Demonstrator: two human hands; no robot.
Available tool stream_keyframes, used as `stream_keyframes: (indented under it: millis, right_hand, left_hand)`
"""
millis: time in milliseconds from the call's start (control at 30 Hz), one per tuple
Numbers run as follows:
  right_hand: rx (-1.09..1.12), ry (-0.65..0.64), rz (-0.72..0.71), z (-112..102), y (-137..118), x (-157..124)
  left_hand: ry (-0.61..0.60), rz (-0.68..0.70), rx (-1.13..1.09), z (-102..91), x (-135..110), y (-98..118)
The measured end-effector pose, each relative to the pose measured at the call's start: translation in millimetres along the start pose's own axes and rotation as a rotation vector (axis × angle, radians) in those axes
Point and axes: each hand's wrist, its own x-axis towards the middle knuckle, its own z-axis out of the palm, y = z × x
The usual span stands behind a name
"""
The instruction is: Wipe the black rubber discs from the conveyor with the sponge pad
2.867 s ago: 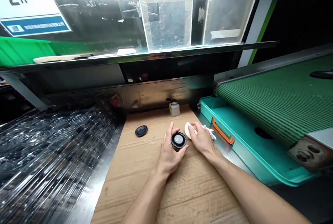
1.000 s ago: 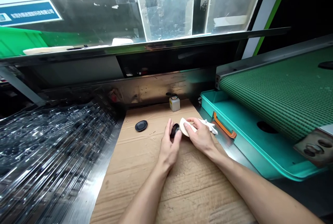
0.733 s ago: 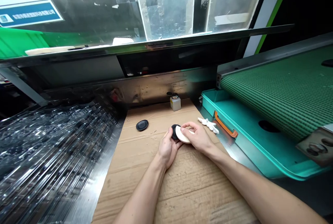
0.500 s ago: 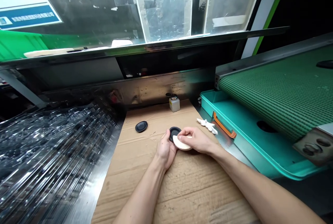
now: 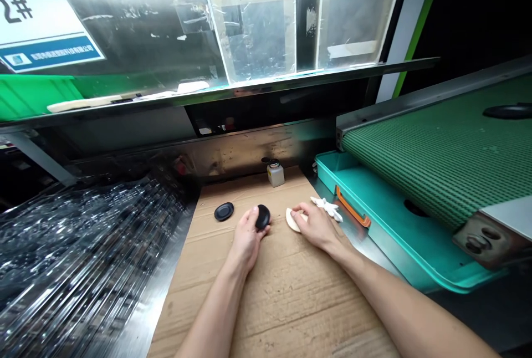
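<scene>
My left hand [image 5: 246, 236] grips a small round black part [image 5: 262, 216] just above the cardboard sheet [image 5: 274, 291], its dark back turned up. My right hand [image 5: 316, 227] rests on the cardboard to the right, fingers closed on a cream round pad [image 5: 291, 220]. The two hands are a short gap apart. A second black oval part [image 5: 224, 211] lies on the cardboard left of my left hand.
A small white bottle [image 5: 275, 173] stands at the cardboard's far edge. A crumpled white cloth [image 5: 327, 208] lies beside a teal tray [image 5: 386, 236] with an orange handle. A green conveyor belt [image 5: 440, 153] runs on the right. Clear plastic trays [image 5: 78, 258] are stacked on the left.
The pad was pressed against the black part; now the hands have separated. My left hand carried the part leftward and turned it over, and my right hand drew the pad to the right.
</scene>
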Motion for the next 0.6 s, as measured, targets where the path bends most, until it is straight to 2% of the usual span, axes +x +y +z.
stream_keyframes:
  millis: [167,233,300,400,600]
  right_hand:
    - [-0.050,-0.031,-0.004,4.2,-3.8,-3.2]
    - [-0.055,-0.033,0.017,4.7,-3.2,-2.7]
    - [-0.051,-0.030,0.024,5.7,-1.4,-2.0]
    - [-0.020,-0.028,0.017,8.0,0.9,-1.3]
    - [-0.035,-0.040,0.026,8.3,1.3,-0.6]
  left_hand:
    - [0.247,0.118,0.515,-53.4,35.3,65.9]
    - [0.268,0.075,0.796,-74.0,50.1,86.6]
    - [0.261,-0.041,1.072,-87.7,62.9,97.0]
    - [0.237,-0.170,1.278,-92.5,77.4,95.9]
    - [0.168,-0.214,1.449,-77.6,89.0,87.6]
